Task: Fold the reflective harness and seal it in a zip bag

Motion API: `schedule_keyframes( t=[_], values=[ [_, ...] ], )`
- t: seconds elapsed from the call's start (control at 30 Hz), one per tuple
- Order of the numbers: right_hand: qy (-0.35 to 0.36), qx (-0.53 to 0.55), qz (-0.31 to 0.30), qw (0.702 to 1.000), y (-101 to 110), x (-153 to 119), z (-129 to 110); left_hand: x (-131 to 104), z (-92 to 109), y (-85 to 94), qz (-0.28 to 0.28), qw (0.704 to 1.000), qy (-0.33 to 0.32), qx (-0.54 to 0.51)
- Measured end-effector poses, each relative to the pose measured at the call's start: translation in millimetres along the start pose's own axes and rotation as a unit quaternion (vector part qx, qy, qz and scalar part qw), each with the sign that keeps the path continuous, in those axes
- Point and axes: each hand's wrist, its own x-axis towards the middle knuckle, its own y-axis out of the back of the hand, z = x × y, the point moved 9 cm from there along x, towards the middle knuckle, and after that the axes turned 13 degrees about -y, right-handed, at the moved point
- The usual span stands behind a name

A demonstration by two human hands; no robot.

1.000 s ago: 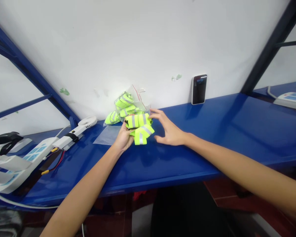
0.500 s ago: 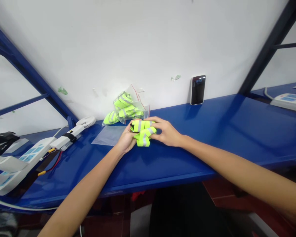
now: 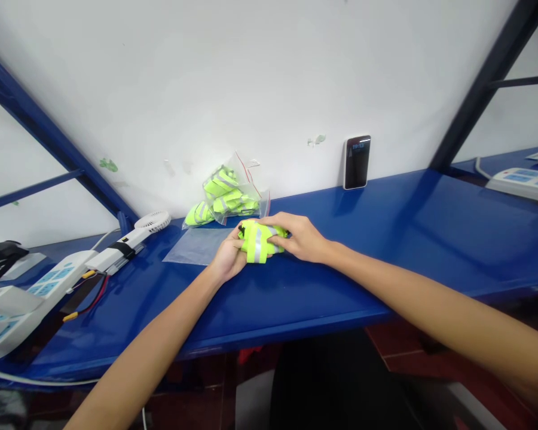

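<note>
A fluorescent yellow-green reflective strap with silver bands lies bundled between both hands, just above the blue table. My left hand is closed round its left side, next to a small black part. From the right, my right hand grips the bundle with thumb and fingers; some fingertips are hidden behind it. A short length of the strap hangs down at the front. Behind the hands, clear zip bags hold more of the same straps against the wall. A flat clear bag lies beside my left hand.
The blue table meets a white wall. At left are a white handheld fan, a power strip and wires with yellow connectors. A phone-like device leans on the wall. Another power strip is far right.
The strap's loose length has been folded across the front of the bundle, which looks more compact. My right fingers have shifted over its top. The view has moved slightly.
</note>
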Motion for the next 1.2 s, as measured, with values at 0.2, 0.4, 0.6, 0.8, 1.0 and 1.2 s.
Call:
schedule_keyframes(
  t=[0.2, 0.4, 0.6, 0.8, 1.0, 1.2],
  values=[
    [-0.015, 0.007, 0.035, 0.999, 6.9, 2.6, 3.8, -4.6, 9.6, -12.5, -0.068, 0.994, 0.012, -0.079],
    [-0.058, 0.025, 0.048, 0.997, 10.4, 5.1, 14.2, -12.7, 14.8, -23.1, -0.132, 0.991, -0.015, -0.011],
    [-0.102, 0.030, 0.043, 0.993, 3.9, 6.6, 25.5, -6.4, 3.6, -11.2, -0.074, 0.995, -0.007, 0.073],
    [-0.091, 0.009, 0.042, 0.995, -2.9, 5.1, 23.8, 0.0, -0.8, -2.1, -0.039, 0.995, -0.019, 0.090],
    [-0.055, -0.018, -0.007, 0.998, -3.8, 6.4, 15.7, -1.7, -4.0, -2.3, -0.046, 0.994, -0.010, 0.096],
    [-0.071, -0.029, -0.043, 0.996, -0.7, 4.4, 3.7, -1.0, -3.5, 0.8, -0.040, 0.993, -0.021, 0.106]
  ],
)
